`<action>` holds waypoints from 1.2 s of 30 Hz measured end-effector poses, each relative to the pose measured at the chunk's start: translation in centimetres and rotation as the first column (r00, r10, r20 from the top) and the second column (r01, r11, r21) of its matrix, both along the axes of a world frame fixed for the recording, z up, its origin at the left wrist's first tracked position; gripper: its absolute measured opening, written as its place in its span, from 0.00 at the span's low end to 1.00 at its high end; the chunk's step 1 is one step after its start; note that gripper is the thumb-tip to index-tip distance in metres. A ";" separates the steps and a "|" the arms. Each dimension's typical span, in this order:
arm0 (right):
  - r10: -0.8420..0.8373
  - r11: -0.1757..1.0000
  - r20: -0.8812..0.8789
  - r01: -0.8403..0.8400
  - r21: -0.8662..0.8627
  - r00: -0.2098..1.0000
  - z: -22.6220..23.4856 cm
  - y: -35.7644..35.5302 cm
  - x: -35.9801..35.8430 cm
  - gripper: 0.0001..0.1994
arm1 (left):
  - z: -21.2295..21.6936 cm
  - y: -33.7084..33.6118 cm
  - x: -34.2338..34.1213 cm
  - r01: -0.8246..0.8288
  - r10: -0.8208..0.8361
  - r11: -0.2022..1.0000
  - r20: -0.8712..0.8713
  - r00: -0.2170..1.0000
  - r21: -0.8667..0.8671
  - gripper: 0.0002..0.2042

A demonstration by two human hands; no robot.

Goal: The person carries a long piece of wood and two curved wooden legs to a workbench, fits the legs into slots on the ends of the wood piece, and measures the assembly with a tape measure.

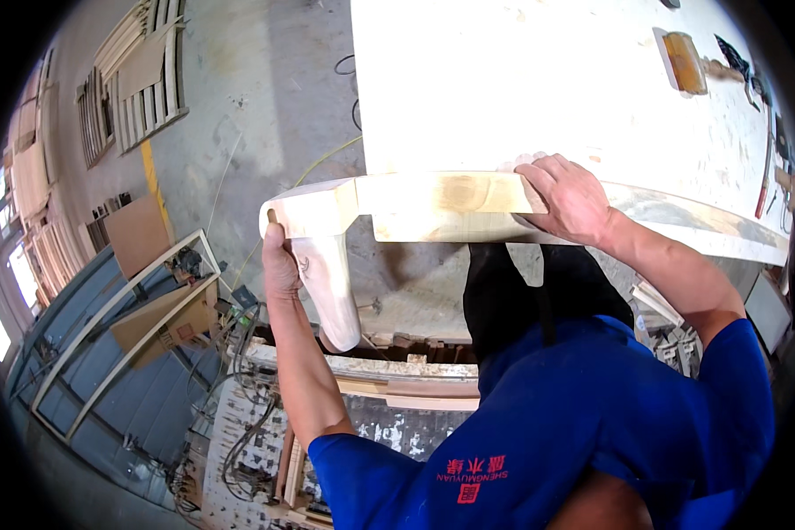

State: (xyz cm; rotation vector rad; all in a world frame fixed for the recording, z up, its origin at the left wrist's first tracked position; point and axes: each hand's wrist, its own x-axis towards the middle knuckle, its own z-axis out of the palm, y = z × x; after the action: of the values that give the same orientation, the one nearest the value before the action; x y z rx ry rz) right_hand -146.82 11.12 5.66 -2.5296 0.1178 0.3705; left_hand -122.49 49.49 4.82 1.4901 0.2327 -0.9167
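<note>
A pale wooden furniture frame (450, 192) lies along the near edge of the white worktable, its left end sticking out past the table's corner. A rounded, tapering leg (324, 278) is joined to that end and points toward me. My left hand (279, 265) is closed on the frame's left end, thumb up by a small slot; its other fingers are hidden behind the wood. Farther right, my right hand (572, 199) is bent over the rail and grips it, fingers on the far side. Dark grain marks the rail beside that hand.
The white worktable (503, 88) fills the top right. On it lie a mallet-like tool with an amber head (685, 64) and several dark tools. Slatted wooden frames (146, 88) stand at far left. Below my left arm is a cluttered bench (238, 433) with cables; a yellow cord (327, 157) crosses the floor.
</note>
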 end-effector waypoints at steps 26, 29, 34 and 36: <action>0.009 0.998 0.054 -0.005 -0.062 0.998 0.2 1.2 0.8 0.25 | 0.0 -1.1 0.1 0.019 -0.019 1.000 0.080 0.997 -0.001 0.46; 0.005 0.998 0.029 -0.003 -0.070 1.000 0.4 1.2 1.1 0.25 | -0.9 0.4 0.8 0.082 -0.078 0.995 0.067 0.995 -0.061 0.40; 0.005 0.997 0.061 0.000 -0.079 0.998 0.4 1.4 0.8 0.24 | -0.6 -0.6 0.6 0.056 -0.054 0.998 0.072 0.996 -0.031 0.46; 0.003 0.997 0.068 0.002 -0.077 0.998 0.4 1.3 1.1 0.24 | -0.3 -0.9 0.3 0.023 -0.021 0.999 0.054 0.998 -0.032 0.46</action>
State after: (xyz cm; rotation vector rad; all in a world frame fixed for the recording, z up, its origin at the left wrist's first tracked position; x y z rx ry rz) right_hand -145.68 12.44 6.05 -2.6152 0.1075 0.2850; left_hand -122.19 48.64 4.52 1.4878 0.1619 -0.8930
